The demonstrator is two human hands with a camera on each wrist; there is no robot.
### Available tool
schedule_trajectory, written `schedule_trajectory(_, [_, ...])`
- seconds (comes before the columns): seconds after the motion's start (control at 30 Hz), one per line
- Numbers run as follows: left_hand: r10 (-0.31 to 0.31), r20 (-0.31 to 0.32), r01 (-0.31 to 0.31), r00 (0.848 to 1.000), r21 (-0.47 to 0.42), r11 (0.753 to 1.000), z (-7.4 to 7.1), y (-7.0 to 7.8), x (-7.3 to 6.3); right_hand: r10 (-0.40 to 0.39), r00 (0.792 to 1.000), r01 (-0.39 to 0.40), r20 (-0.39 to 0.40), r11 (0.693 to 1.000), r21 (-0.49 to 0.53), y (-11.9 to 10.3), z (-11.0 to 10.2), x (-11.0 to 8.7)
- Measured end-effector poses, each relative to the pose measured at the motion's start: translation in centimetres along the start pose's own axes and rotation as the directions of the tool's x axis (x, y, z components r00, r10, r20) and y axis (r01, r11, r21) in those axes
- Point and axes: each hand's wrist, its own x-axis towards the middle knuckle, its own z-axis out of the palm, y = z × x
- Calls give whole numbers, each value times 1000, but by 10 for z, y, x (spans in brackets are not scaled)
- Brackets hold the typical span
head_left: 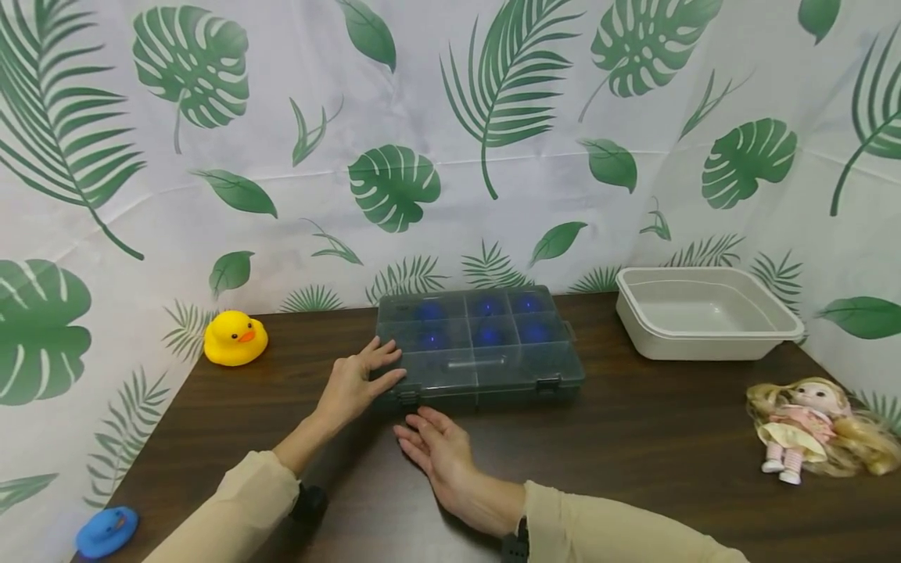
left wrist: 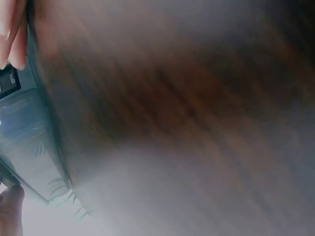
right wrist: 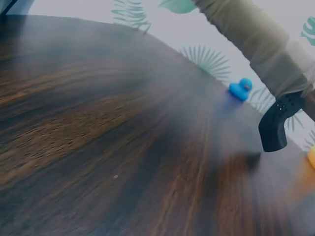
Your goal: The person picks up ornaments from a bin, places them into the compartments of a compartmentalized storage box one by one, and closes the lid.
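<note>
A translucent grey-green compartment case [head_left: 450, 367] with a closed lid lies on the dark wood table, with several blue things [head_left: 489, 336] showing through in its back compartments. My left hand [head_left: 355, 383] rests its fairly straight fingers on the left edge of the lid, near the front corner. Just in front of the case is my right hand [head_left: 443, 461], palm turned inward and fingers loosely bent, holding nothing. Its fingertips are right by the left front latch [head_left: 408, 397]. A second latch [head_left: 547, 384] is at the front right. In the left wrist view, a black latch [left wrist: 9, 81] shows beside fingertips.
A yellow rubber duck [head_left: 235, 338] stands at the back left and a blue duck [head_left: 107, 532] at the near left. To the right are an off-white plastic basin [head_left: 707, 346] and a doll [head_left: 802, 426] with long blond hair. A leaf-print cloth [head_left: 422, 117] hangs behind the table.
</note>
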Motion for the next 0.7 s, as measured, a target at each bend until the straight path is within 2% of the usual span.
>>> schedule_trajectory(0.1, [0,2,0,1000,11,1000,0,0,-1,10,1000,-10,-9,1000,-25,-1,-3,-2])
schedule_trajectory(0.33, [8,-3,-8,1000,6,1000,0,0,0,9,1000,-6,30,994,-111,-4,-7,5])
schedule_trajectory(0.57, [18,-13,-17,1000,25,1000,2,-1,0,-48,999,50,18,992,-113,-8,-6,21])
schedule_trajectory(0.7, [19,-7,-18,1000,22,1000,2,1,0,-37,999,37,0,993,-115,-10,-2,27])
